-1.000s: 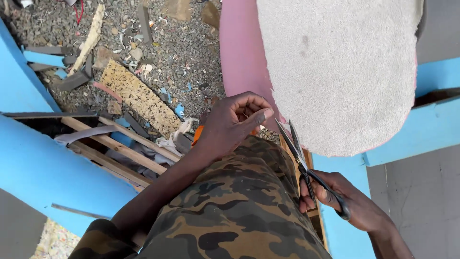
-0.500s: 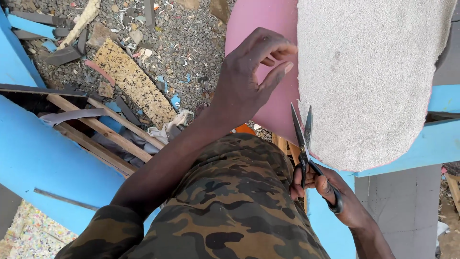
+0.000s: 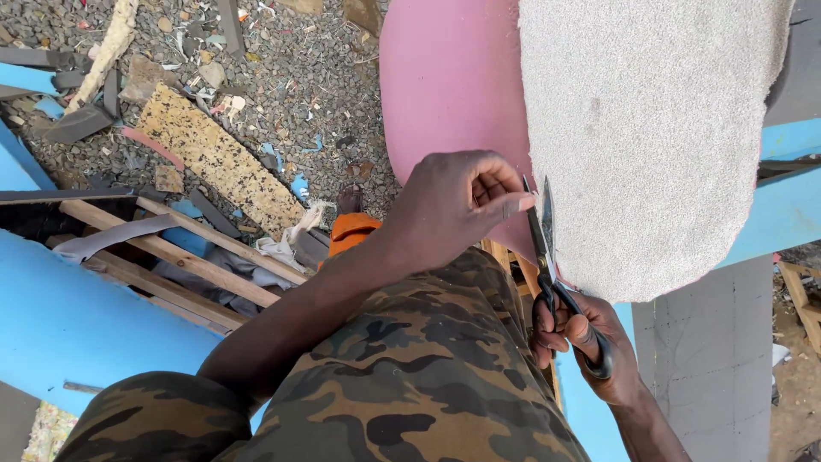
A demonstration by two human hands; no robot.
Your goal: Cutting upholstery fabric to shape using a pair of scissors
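Left hand lower, one scissors

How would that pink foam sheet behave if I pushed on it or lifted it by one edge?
The pink foam curves smoothly under the grey carpet-like fabric, so it is probably bendy, not stiff. It looks soft, so likely light and squashy. Lifted by one edge, it would probably sag.

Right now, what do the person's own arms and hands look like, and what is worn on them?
Both forearms are bare. The left hand and right hand wear no gloves, and no rings or watch show. A camouflage sleeve in green, brown and black covers the left upper arm.
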